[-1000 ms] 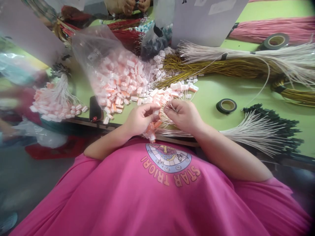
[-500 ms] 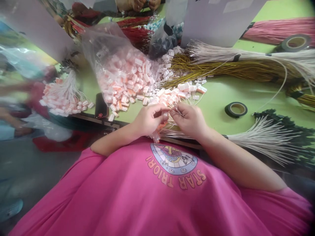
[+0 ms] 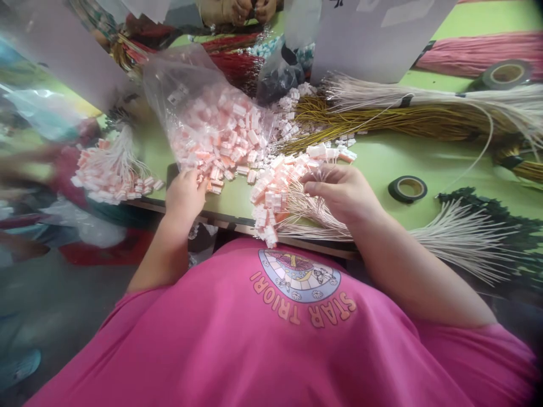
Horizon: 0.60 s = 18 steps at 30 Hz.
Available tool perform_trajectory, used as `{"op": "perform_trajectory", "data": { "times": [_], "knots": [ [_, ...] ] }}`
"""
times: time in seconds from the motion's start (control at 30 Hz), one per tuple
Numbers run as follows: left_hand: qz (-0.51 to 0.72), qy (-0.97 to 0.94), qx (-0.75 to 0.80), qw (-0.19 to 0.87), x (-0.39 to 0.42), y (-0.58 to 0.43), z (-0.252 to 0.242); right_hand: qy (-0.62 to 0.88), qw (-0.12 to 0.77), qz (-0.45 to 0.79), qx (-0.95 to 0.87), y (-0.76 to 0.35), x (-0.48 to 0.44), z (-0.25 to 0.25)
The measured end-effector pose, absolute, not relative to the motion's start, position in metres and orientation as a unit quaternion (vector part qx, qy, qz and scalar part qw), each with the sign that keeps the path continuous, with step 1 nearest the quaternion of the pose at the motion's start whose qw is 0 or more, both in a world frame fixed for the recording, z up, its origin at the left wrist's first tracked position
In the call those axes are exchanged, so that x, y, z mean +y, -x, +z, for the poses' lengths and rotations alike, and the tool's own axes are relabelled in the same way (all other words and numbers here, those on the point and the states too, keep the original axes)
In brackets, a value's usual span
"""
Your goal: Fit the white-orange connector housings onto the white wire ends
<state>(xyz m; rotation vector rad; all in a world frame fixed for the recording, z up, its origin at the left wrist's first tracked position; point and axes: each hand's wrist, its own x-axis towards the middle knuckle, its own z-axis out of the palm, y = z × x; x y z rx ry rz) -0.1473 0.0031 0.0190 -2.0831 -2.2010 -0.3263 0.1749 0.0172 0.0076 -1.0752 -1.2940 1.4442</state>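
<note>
My left hand [image 3: 185, 195] is at the near edge of a heap of white and orange plastic connector housings [image 3: 231, 144]. Its fingers are curled closed around a housing, though the fingertips are partly hidden. The heap spills from a clear plastic bag [image 3: 159, 85]. My right hand [image 3: 345, 193] pinches thin white wires between thumb and fingers. Below and left of it lies a bunch of white wires [image 3: 326, 219], tipped with the same housings [image 3: 274, 200] and hanging slightly over the table edge.
Black tape [image 3: 407, 189] lies at right, near white wires with black ends [image 3: 466, 237]. Behind are white and yellow wire bundles [image 3: 382, 121]. Another wired bunch [image 3: 112, 175] sits at left. A co-worker's hands [image 3: 248, 10] show across the green table [image 3: 369, 169].
My left hand has moved left, away from my right hand, to the loose housings by the bag. My right hand has shifted slightly right and up, still holding wires.
</note>
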Motion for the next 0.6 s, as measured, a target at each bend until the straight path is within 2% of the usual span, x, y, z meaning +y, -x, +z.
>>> {"op": "perform_trajectory", "data": {
  "times": [0.13,0.4,0.6],
  "knots": [
    [-0.033,0.685,-0.727,0.048,0.007,0.167,-0.006,0.422,0.428,0.621,-0.503,-0.170,0.016,0.011],
    [-0.122,0.736,-0.665,0.012,0.008,0.140,-0.026,0.431,0.374,0.578,-0.583,-0.171,0.015,0.009],
    [-0.134,0.745,-0.653,-0.027,0.009,0.131,-0.020,0.433,0.357,0.556,-0.614,-0.170,0.012,0.012]
  ]
}}
